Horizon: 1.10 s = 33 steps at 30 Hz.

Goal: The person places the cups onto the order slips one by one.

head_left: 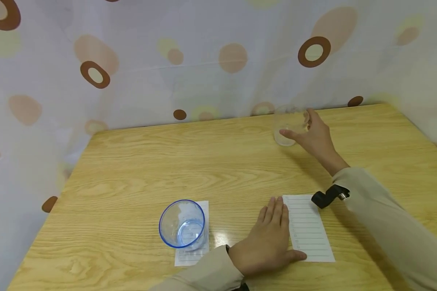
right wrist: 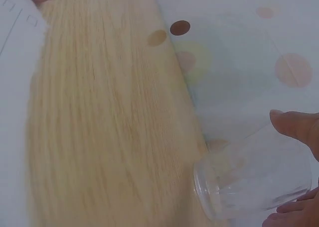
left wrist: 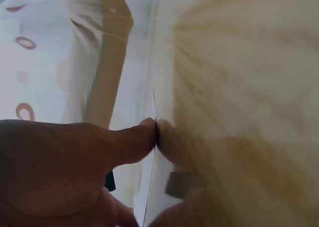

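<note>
In the head view, the clear glass [head_left: 289,120] is gripped by the right hand [head_left: 318,137] at the far side of the table [head_left: 131,178], near the curtain [head_left: 142,81]. It is seen roughly upright, but it cannot be told whether the table is touched by its base. The left hand [head_left: 269,238] is laid, with fingers straight, over the left edge of the right sheet [head_left: 311,230]. To the left of this hand, a blue-rimmed glass [head_left: 183,224] is placed on the left sheet [head_left: 189,259].

In the left wrist view, the right sheet is seen almost edge-on, with the thumb placed on it. Only light, flat pressure seems to be needed there, so that the paper is neither slid nor creased.

In the right wrist view, the clear glass is held between thumb and fingers, and its base is left free. This grip seems suitable. The smooth wall may slip, so the glass should be held firmly but not squeezed, and kept level whenever it is moved.
</note>
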Available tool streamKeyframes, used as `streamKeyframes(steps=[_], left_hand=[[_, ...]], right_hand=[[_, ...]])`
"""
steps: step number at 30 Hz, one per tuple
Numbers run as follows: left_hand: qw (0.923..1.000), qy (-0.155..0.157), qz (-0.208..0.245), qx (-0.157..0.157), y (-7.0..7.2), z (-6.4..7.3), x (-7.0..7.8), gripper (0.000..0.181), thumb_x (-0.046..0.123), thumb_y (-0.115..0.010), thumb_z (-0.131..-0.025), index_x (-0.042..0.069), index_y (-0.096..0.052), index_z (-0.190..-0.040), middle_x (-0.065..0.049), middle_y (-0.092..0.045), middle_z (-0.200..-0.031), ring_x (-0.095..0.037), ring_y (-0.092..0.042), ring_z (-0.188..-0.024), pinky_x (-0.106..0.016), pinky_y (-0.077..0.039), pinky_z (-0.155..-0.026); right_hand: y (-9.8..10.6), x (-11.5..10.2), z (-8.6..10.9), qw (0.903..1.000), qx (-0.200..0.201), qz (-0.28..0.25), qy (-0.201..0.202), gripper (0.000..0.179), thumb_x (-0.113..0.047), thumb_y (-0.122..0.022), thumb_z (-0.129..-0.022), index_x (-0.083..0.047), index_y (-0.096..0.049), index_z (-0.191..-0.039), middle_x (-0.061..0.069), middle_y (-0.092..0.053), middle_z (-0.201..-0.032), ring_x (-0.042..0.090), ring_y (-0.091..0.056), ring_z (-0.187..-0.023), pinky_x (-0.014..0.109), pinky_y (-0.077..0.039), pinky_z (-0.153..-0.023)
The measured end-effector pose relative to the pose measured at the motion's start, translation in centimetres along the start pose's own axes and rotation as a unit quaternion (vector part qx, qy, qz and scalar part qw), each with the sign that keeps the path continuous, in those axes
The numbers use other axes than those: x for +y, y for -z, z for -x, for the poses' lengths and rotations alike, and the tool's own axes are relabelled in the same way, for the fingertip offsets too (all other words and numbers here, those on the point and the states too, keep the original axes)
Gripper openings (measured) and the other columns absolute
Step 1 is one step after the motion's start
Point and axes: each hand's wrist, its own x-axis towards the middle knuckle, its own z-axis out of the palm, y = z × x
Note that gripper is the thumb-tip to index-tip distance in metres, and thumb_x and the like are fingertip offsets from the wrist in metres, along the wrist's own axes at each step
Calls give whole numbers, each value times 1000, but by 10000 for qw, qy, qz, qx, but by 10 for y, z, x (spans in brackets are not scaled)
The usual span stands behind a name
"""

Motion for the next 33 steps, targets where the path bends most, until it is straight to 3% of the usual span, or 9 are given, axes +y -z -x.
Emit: streamKeyframes(steps=[9,16,24,33], left_hand=[[9993,179,-297,-147,0,-2,1,97,73,-36,-88,8,-11,-155,-10,1,-161,-22,1,-147,-33,-13,-118],[9993,-23,-352,-112,-1,-2,1,95,72,-38,-89,10,-11,-155,-7,5,-162,-27,2,-147,-38,-13,-118],[9980,61,-576,-238,-3,-7,5,95,74,-34,-88,12,-11,-156,-4,2,-162,-26,3,-147,-37,-11,-118],[9976,-32,-650,-249,-3,-8,4,94,74,-32,-89,10,-11,-155,-7,2,-162,-25,3,-147,-36,-11,-118]], right_hand=[[-7,5,-3,9981,-71,-597,-143,111,-53,-72,-81,-8,-3,-155,21,-27,-154,43,-28,-139,58,-29,-108],[-9,9,-6,9958,50,-892,-192,110,-48,-76,-80,-7,-7,-155,20,-31,-151,39,-30,-139,55,-33,-107],[-7,13,-3,9967,280,-766,8,104,-48,-77,-78,-5,-18,-152,21,-39,-146,40,-37,-134,56,-37,-104],[1,9,5,9958,373,-815,177,100,-45,-76,-80,-4,-19,-152,22,-40,-145,41,-39,-133,55,-39,-102]])
